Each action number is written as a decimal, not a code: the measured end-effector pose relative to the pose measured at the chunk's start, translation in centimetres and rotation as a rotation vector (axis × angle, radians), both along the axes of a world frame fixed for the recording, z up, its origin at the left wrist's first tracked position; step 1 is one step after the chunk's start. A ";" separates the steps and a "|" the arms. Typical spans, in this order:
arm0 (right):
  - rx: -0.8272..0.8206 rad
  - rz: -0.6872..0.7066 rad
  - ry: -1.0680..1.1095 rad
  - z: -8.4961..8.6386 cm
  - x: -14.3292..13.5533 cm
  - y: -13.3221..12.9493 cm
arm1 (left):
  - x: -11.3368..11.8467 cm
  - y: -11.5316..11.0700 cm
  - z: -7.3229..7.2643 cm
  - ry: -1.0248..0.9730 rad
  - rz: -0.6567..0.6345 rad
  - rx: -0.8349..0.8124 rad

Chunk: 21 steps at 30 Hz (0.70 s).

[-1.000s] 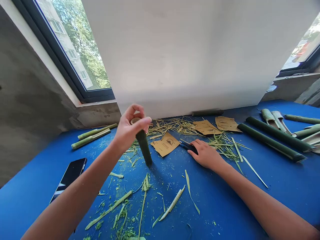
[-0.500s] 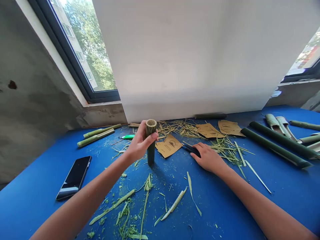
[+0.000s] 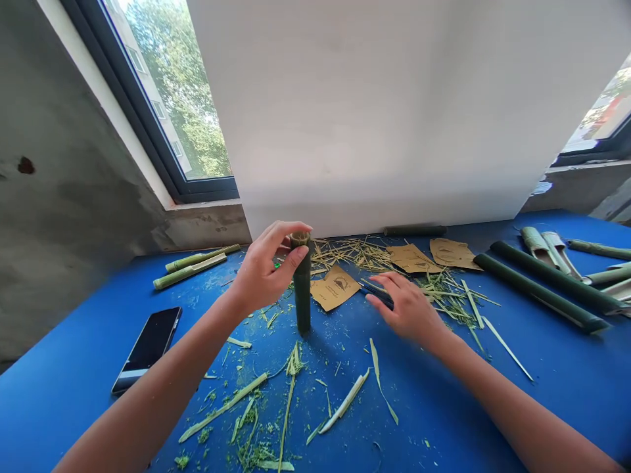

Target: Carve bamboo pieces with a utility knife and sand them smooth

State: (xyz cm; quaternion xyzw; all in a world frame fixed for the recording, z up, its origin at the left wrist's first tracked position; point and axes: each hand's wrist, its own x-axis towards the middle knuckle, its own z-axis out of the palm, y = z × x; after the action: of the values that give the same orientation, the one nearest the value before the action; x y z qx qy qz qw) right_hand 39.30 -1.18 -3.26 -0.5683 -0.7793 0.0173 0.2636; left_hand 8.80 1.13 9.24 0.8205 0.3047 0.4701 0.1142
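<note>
A green bamboo tube (image 3: 302,295) stands upright on the blue table, its open end up. My left hand (image 3: 269,263) grips it near the top, thumb on the near side and index finger stretched over the rim. My right hand (image 3: 407,307) is over a dark-handled tool (image 3: 377,293), fingers apart and lifted a little off it; the hand partly covers the tool, so I cannot tell its kind. Between the hands lies a brown printed paper packet (image 3: 335,288). Bamboo shavings (image 3: 345,402) are scattered in front of the tube.
A phone (image 3: 148,348) lies at the left, with bamboo pieces (image 3: 194,266) behind it. Thin bamboo sticks (image 3: 362,253) and more brown packets (image 3: 411,257) lie at the back. Long dark bamboo lengths (image 3: 547,289) and cut bamboo pieces (image 3: 539,246) rest at the right.
My left hand has shifted up the tube, its index finger now over the rim. My right hand has loosened from the dark-handled tool, its fingers spreading above it.
</note>
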 end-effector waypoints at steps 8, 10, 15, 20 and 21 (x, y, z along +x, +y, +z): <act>-0.347 0.546 0.500 3.3 -8.7 -2.2 | 1.4 -1.4 -1.3 -0.179 -0.153 -0.161; -0.301 0.527 0.479 2.5 -9.1 -2.0 | 0.9 -0.9 -1.5 -0.180 -0.086 -0.134; -0.237 0.430 0.464 0.8 -8.6 -1.9 | 0.1 0.6 -1.2 -0.249 0.013 -0.035; -0.319 0.393 0.667 -0.1 -8.7 -2.3 | 0.3 1.9 -1.3 0.038 0.226 0.468; -0.340 0.388 0.700 -0.2 -8.8 -2.5 | 0.2 2.2 -1.3 0.115 0.254 0.597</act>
State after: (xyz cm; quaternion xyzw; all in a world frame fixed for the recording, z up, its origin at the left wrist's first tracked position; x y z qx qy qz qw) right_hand 30.48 -3.65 -3.48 -0.4065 -0.7215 0.3863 0.4062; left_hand 9.05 3.28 7.94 0.7985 0.2590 0.5019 -0.2084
